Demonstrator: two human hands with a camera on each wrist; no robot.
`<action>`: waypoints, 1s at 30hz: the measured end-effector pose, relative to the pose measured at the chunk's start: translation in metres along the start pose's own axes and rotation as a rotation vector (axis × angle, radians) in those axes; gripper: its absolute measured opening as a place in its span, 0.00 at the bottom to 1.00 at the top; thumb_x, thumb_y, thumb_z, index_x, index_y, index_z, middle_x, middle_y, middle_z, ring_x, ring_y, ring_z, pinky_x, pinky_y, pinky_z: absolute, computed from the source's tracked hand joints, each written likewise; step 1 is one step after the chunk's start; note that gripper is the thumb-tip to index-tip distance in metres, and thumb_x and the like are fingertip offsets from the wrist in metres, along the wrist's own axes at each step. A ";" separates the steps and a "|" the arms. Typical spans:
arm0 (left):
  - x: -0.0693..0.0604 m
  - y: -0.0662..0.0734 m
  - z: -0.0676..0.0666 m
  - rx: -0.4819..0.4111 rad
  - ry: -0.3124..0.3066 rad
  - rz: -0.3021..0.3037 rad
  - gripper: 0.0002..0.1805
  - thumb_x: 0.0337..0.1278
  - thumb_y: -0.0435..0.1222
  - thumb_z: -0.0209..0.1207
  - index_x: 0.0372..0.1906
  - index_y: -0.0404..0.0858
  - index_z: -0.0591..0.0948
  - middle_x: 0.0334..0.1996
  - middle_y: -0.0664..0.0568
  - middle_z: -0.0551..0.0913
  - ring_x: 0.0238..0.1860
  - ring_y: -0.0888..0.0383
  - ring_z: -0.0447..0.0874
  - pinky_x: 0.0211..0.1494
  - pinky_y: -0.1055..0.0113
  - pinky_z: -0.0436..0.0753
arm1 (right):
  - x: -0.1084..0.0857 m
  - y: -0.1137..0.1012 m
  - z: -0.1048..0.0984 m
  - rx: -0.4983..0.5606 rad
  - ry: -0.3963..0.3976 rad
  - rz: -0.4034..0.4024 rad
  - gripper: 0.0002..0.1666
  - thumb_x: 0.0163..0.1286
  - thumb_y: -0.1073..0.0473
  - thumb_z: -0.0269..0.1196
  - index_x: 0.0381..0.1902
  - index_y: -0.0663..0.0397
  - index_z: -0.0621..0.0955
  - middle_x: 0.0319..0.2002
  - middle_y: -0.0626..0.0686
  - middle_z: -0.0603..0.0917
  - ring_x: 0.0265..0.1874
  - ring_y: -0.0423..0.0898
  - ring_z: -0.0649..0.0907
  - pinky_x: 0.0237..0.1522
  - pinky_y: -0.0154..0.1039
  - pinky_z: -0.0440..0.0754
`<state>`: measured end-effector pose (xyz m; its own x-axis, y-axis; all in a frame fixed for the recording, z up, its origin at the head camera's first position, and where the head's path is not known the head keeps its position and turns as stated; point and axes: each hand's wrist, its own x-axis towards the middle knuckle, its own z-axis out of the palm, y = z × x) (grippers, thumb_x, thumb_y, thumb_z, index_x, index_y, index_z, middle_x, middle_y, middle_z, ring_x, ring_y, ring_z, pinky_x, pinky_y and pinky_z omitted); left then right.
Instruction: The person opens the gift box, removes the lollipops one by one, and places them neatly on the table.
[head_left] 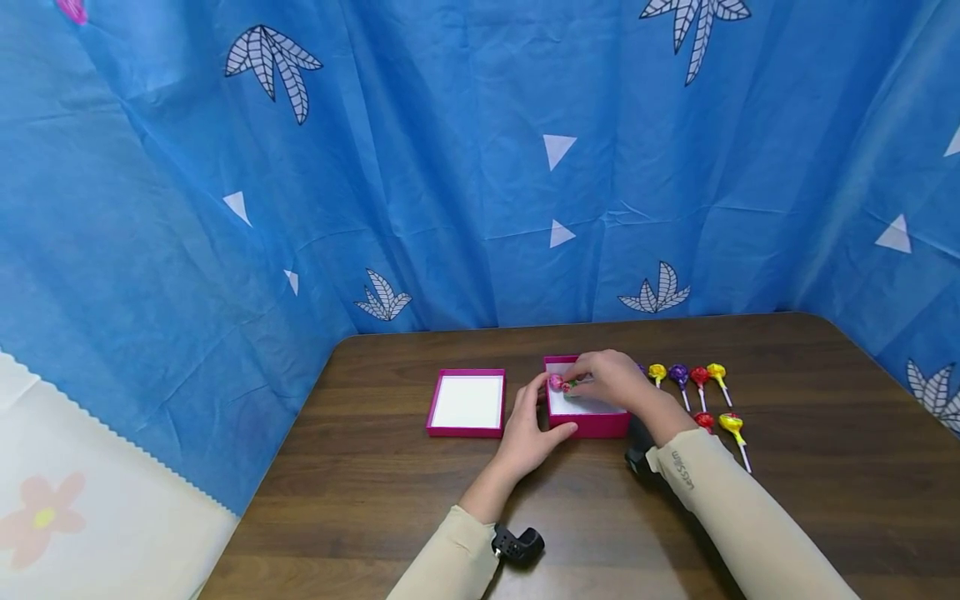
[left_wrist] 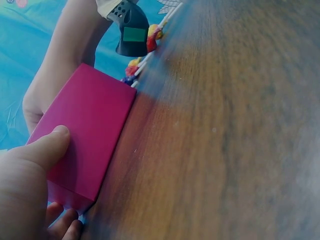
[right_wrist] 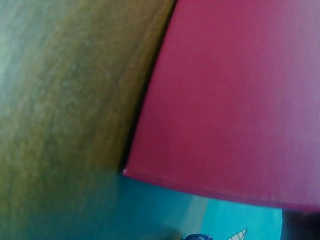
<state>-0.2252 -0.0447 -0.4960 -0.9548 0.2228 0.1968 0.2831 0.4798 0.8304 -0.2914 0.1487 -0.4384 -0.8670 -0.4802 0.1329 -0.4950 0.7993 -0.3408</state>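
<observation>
A magenta box [head_left: 588,427] with a white inside stands open-topped on the table. My left hand [head_left: 523,435] holds it at the left front corner. In the left wrist view the thumb [left_wrist: 52,145] lies on the front wall and the other fingers wrap the left side. Reaching inside from the right, my right hand [head_left: 613,382] pinches a lollipop with a red and green wrapper [head_left: 567,387]. Beside it in the box is a pink lollipop [head_left: 556,382]. The right wrist view shows the box wall [right_wrist: 225,110] close up; the right fingers are out of that view.
A matching magenta lid [head_left: 465,432], white side up, lies left of the box. To the right are several lollipops, among them a purple one [head_left: 678,374], a red one [head_left: 699,376] and a yellow one [head_left: 731,423]. Blue curtains [head_left: 480,167] hang behind the wooden table [head_left: 360,500].
</observation>
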 end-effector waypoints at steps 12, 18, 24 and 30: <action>0.000 0.000 0.001 -0.006 0.002 0.009 0.47 0.57 0.50 0.68 0.77 0.55 0.55 0.70 0.50 0.66 0.70 0.52 0.70 0.70 0.48 0.74 | -0.002 0.008 0.001 0.294 0.147 -0.003 0.15 0.61 0.56 0.73 0.47 0.45 0.89 0.44 0.49 0.90 0.41 0.46 0.84 0.45 0.40 0.85; 0.001 -0.001 0.002 -0.002 0.006 0.009 0.47 0.56 0.50 0.68 0.77 0.58 0.55 0.71 0.51 0.66 0.70 0.53 0.70 0.71 0.50 0.74 | -0.004 0.008 -0.003 0.374 0.205 0.029 0.14 0.63 0.55 0.72 0.47 0.47 0.89 0.44 0.50 0.89 0.42 0.46 0.84 0.44 0.34 0.82; 0.001 -0.001 0.002 0.001 0.011 0.008 0.48 0.56 0.50 0.69 0.77 0.55 0.56 0.70 0.50 0.66 0.69 0.52 0.70 0.70 0.49 0.75 | -0.008 0.009 -0.007 0.445 0.231 0.085 0.16 0.65 0.54 0.70 0.51 0.48 0.86 0.48 0.54 0.88 0.45 0.51 0.85 0.44 0.36 0.86; 0.001 -0.001 0.002 -0.002 0.008 0.000 0.47 0.56 0.50 0.69 0.77 0.55 0.56 0.70 0.51 0.66 0.70 0.53 0.70 0.71 0.50 0.74 | -0.015 0.010 -0.010 0.476 0.290 0.130 0.16 0.66 0.52 0.70 0.51 0.48 0.86 0.49 0.55 0.89 0.45 0.52 0.86 0.46 0.40 0.87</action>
<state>-0.2261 -0.0434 -0.4978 -0.9554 0.2162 0.2011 0.2832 0.4782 0.8313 -0.2835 0.1678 -0.4341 -0.9324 -0.2170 0.2889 -0.3614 0.5621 -0.7439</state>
